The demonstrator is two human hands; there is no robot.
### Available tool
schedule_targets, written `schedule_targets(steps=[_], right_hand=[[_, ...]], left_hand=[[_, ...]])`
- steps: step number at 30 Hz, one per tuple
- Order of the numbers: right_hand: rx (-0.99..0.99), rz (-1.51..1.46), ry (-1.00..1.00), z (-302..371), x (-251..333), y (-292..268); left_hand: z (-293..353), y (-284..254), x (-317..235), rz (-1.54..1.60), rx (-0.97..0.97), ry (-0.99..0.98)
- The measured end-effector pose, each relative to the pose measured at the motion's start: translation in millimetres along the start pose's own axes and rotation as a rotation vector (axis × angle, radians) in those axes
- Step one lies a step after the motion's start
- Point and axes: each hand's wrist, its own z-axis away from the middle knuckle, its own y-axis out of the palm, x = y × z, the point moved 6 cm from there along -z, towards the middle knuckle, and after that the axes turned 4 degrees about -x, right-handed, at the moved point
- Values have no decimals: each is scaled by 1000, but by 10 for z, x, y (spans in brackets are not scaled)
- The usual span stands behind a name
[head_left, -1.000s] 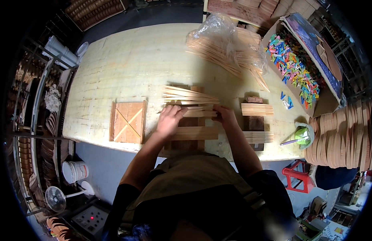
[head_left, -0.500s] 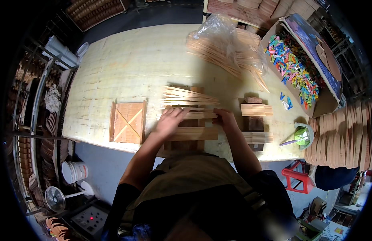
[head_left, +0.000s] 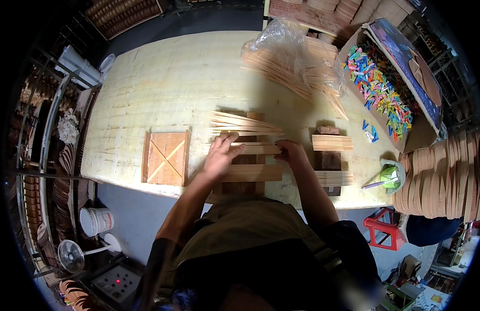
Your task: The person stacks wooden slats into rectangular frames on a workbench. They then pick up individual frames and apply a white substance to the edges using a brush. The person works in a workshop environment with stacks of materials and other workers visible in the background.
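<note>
My left hand (head_left: 220, 156) rests at the left ends of a small row of thin wooden sticks (head_left: 258, 149), thumb and fingers apart. At the row's right end my right hand (head_left: 292, 153) is closed, fingertips pinched on the stick ends. Just beyond lies a loose, fanned group of wooden sticks (head_left: 242, 124). Closer to me is a flat, even row of sticks (head_left: 256, 173). All three groups lie across a brown wooden support (head_left: 253, 188), which they partly cover.
Left stands a wooden tray with crossed strips (head_left: 168, 158). On the right, stick bundles (head_left: 331, 142) lie across a dark block (head_left: 327, 159). Farther back are bagged sticks (head_left: 281, 59) and a carton of colourful clips (head_left: 377, 88). A green cup with a brush (head_left: 390, 176) sits near the right edge.
My left hand has drawn its fingers up from lying flatter over the sticks, and its fingertips now sit slightly farther away. My right hand stays at the right stick ends.
</note>
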Motion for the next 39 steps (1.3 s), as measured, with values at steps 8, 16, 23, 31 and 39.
schedule_targets(steps=[8, 16, 23, 31, 39], right_hand=[[6, -90, 59, -102, -58, -7], [-122, -37, -13, -198, -106, 1], [-138, 84, -54, -88, 9, -13], [-140, -30, -50, -200, -58, 7], [-86, 34, -54, -135, 25, 63]], left_hand=[[23, 66, 106, 182, -18, -69], [-18, -21, -7, 7, -81, -17], [36, 58, 90, 114, -54, -43], [-26, -19, 14, 38, -61, -47], [16, 43, 92, 84, -46, -82]])
